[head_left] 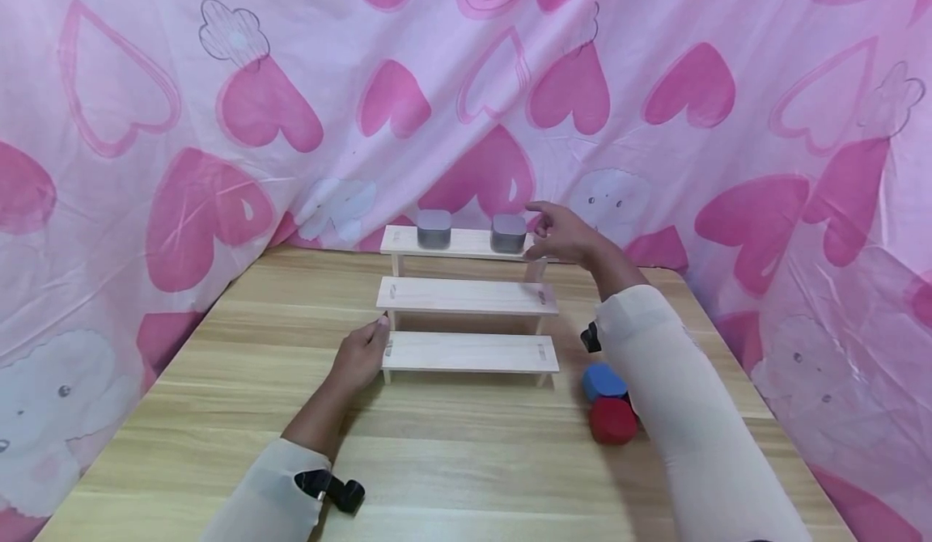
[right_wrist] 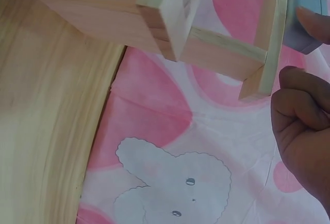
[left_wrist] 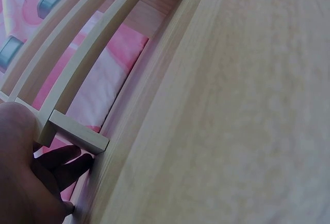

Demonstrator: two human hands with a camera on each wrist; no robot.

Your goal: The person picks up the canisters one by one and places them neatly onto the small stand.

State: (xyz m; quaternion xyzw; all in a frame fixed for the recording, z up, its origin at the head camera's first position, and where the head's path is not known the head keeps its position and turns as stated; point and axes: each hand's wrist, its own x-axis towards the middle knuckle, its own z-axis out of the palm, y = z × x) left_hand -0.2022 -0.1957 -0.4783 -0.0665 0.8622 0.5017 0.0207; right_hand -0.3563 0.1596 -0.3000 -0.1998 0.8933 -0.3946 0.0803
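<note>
A three-tier wooden display stand (head_left: 468, 352) stands on the table, its steps rising toward the back. My left hand (head_left: 362, 356) grips its left end near the lower steps, the thumb on the wood; in the left wrist view its other fingers (left_wrist: 62, 165) bend beside a leg. Two grey rounded blocks sit apart on the top step, one left (head_left: 434, 230) and one right (head_left: 508, 235). At the right block's side is my right hand (head_left: 564, 237), thumb and index finger spread apart. In the right wrist view a fingertip overlaps that grey block (right_wrist: 296, 41); contact is unclear.
A blue block (head_left: 603, 382) and a red block (head_left: 612, 421) lie on the wooden table (head_left: 466, 469) to the right of the stand, beneath my right forearm and partly hidden. A pink heart-print cloth (head_left: 349, 65) hangs behind and along both sides.
</note>
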